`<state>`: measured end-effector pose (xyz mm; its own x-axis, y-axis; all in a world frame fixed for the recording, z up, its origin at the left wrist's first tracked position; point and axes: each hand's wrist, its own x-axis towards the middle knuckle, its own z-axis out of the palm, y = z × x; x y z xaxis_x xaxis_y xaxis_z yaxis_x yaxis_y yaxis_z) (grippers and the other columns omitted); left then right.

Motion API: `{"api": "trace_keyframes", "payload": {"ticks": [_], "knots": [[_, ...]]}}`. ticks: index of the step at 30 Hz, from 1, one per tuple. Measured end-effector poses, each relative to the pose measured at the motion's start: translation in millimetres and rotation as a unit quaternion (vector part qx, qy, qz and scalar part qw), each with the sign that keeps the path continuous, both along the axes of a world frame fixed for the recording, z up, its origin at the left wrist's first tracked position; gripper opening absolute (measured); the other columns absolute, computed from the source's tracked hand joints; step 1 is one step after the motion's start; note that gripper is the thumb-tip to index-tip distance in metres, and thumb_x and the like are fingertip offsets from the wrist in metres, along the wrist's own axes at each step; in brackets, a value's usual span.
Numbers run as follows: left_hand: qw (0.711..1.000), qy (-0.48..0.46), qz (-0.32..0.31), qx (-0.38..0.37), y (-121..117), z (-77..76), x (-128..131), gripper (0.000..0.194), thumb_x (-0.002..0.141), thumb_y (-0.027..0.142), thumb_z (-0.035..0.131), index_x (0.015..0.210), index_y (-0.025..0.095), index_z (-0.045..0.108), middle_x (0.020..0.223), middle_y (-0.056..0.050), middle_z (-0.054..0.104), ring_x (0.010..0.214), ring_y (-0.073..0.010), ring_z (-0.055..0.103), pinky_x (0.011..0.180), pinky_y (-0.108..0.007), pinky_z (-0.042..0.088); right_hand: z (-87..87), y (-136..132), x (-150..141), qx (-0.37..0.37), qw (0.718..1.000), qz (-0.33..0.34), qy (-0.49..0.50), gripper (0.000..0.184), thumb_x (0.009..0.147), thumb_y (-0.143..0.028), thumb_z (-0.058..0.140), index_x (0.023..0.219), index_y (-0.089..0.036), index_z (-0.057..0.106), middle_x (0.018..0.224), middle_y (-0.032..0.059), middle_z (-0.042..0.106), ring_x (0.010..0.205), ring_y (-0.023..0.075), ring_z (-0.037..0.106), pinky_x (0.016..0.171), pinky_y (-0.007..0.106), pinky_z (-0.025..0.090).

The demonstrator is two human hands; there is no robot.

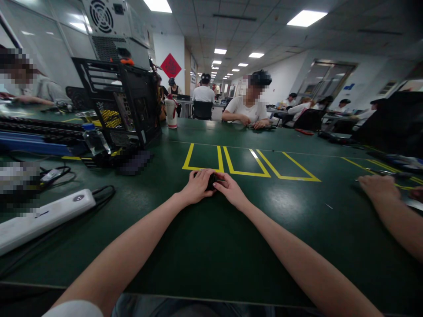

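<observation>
Between my two hands, on the green tabletop [205, 246], is a small black object [210, 183], mostly covered by fingers, so I cannot make out its kind. My left hand [199, 186] curls over its top and left side. The fingers of my right hand [228, 188] close on its right side, thumb and fingertips touching it. Just beyond my hands lie yellow tape outlines [203, 168] on the table.
To the left stand a black open computer case [132, 105], a water bottle [95, 138] and a white power strip [49, 215] with cables. A paper cup [171, 113] is farther back. A co-worker's hand [380, 187] is at right; another person [249, 105] sits opposite.
</observation>
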<state>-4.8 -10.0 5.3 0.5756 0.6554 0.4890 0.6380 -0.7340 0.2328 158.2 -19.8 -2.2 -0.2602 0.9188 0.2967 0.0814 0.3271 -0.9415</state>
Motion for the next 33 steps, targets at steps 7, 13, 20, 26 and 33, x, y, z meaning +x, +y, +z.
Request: {"api": "trace_keyframes", "payload": {"ticks": [7,13,20,26,33], "knots": [[1.000,0.008,-0.003,-0.010,-0.6,2.0,-2.0,0.056,0.071,0.027,0.055,0.118,0.020,0.026,0.119,-0.010,0.043,0.111,-0.0251,0.040,0.093,-0.044,0.024,-1.1,-2.6,-0.6,-0.001,1.000,0.016,0.020,0.028,0.069,-0.024,0.060,0.095,-0.022,0.049,0.103,0.0023,0.052,0.100,0.0170,0.053,0.088,0.035,0.043],[1.000,0.005,-0.003,-0.017,-0.4,2.1,-1.0,0.054,0.072,0.030,0.054,0.118,0.021,0.026,0.118,-0.009,0.043,0.112,-0.0256,0.039,0.093,-0.044,0.023,0.1,-2.4,-1.3,0.020,1.000,-0.001,0.021,0.022,0.071,-0.024,0.058,0.092,-0.022,0.052,0.098,0.0012,0.053,0.098,0.0157,0.054,0.092,0.035,0.041],[1.000,0.009,0.000,-0.010,1.5,-0.4,-1.4,0.054,0.071,0.029,0.054,0.118,0.020,0.027,0.118,-0.010,0.043,0.111,-0.0260,0.039,0.093,-0.044,0.023,-2.3,1.4,0.8,-0.013,1.000,0.012,0.010,0.031,0.070,-0.024,0.059,0.099,-0.021,0.050,0.107,0.0037,0.052,0.100,0.0169,0.053,0.091,0.036,0.041],[1.000,0.011,0.004,-0.014,1.4,-0.5,-1.4,0.053,0.072,0.030,0.053,0.117,0.020,0.028,0.118,-0.010,0.043,0.111,-0.0264,0.040,0.092,-0.045,0.023,-5.4,1.1,-0.4,-0.006,0.999,0.013,0.042,0.025,0.069,-0.027,0.060,0.090,-0.021,0.049,0.100,0.0015,0.054,0.095,0.0154,0.055,0.084,0.033,0.046],[1.000,0.006,0.003,-0.013,1.4,0.0,-1.1,0.053,0.072,0.030,0.054,0.117,0.020,0.028,0.118,-0.010,0.043,0.111,-0.0261,0.040,0.092,-0.045,0.023,-2.5,2.5,1.2,-0.009,1.000,0.011,0.024,0.031,0.070,-0.024,0.059,0.099,-0.022,0.050,0.106,0.0035,0.054,0.101,0.0165,0.052,0.091,0.036,0.041]]}}
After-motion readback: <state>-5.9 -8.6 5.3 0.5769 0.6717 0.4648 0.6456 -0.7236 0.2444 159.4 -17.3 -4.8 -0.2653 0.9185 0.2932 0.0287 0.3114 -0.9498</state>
